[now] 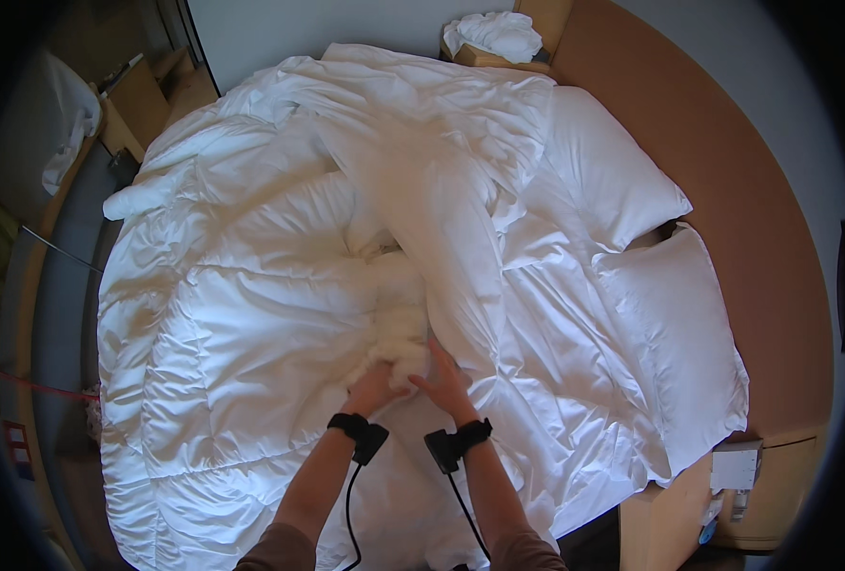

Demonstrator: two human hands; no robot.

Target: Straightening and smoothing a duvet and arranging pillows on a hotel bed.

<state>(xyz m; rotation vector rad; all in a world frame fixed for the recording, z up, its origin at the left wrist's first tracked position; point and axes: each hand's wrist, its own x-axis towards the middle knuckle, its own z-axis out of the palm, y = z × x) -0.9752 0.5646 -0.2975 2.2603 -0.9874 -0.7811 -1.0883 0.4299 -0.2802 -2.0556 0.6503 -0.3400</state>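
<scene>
At the left, the quilted duvet (242,324) spreads over the bed in puffy panels, its stitched seams puckered, its surface matte and soft. Toward the middle, the left hand (375,388) rests at the near end of the bunched white cloth (400,344), thumb pointing inward; its other fingers are partly hidden, so I cannot tell whether they pinch. The bunch lies between both hands, fluffy and rounded, with a raised ridge running away from the person. Handling it well likely calls for a matched grip on either side, gathering small folds evenly so the filling doesn't clump or twist. The right hand (447,383) has its thumb spread toward the left one; its far fingers are covered, their grip unclear. Just beyond, the smooth, thin loose cover (432,205) drapes in long creases, best kept free of the bunch. Farther right lie two plump, smooth pillows (675,328).
</scene>
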